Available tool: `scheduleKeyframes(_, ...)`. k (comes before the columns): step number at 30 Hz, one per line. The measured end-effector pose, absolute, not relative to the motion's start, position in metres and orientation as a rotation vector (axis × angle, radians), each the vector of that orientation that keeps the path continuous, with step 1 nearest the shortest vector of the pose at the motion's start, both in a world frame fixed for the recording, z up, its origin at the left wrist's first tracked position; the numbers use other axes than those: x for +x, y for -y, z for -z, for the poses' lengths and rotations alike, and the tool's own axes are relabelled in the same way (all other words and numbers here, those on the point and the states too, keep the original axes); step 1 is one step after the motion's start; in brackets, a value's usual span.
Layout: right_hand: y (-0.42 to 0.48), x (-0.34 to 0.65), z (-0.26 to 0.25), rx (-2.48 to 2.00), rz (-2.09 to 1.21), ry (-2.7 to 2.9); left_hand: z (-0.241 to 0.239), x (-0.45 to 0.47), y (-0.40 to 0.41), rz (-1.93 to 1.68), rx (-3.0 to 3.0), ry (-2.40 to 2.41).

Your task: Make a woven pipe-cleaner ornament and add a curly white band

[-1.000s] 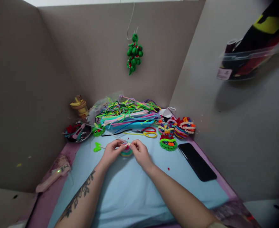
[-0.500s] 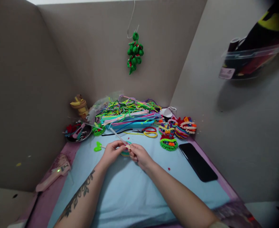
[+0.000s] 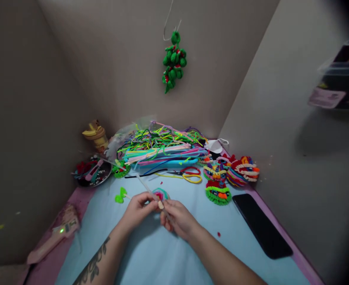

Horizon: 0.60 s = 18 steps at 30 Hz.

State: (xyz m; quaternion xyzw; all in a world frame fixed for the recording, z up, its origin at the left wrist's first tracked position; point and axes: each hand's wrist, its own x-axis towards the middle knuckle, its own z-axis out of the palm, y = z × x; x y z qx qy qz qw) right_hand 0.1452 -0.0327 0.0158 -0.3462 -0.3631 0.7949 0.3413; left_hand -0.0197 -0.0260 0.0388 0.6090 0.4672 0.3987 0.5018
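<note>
Above the blue cloth, a pale pipe cleaner [image 3: 145,183] runs slantwise from the upper left down between my hands. My left hand [image 3: 140,209] is closed in a pinch on it near its lower part. My right hand [image 3: 180,219], also closed, grips it just to the right, where a small cream-coloured bit shows at the fingertips. Right behind the fingers is a rounded teal and pink pipe-cleaner piece [image 3: 162,193]; whether a finger holds it I cannot tell. Left of my left hand lies a bright green bow-shaped piece [image 3: 121,195] on a pale stem.
A pipe-cleaner pile [image 3: 162,142] fills a blue tray at the back, with scissors [image 3: 190,175] in front. Colourful pipe-cleaner heads [image 3: 219,193] and a black phone [image 3: 262,225] lie right. A glue gun [image 3: 55,237] and metal bowl [image 3: 105,174] stand left. A green ornament [image 3: 174,61] hangs above.
The view has shifted, so the table things sit lower and spread wider. Between my hands the pipe cleaner now shows further toward my right palm, and the teal and pink piece is more visible.
</note>
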Motion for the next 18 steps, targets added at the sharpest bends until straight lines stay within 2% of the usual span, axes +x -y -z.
scheduleKeyframes(4,0.036,0.147,-0.011,-1.003,-1.754,1.144,-0.039,-0.017,0.026,-0.957,1.560,-1.205)
scheduleKeyframes(11,0.034,0.154,0.002,-1.132,-0.882,1.779,-0.032,-0.014,0.020,-1.045,1.728,-1.192)
scheduleKeyframes(18,0.026,0.146,0.002,-1.025,-0.485,1.884,-0.033,-0.014,0.007,-1.316,1.826,-1.076)
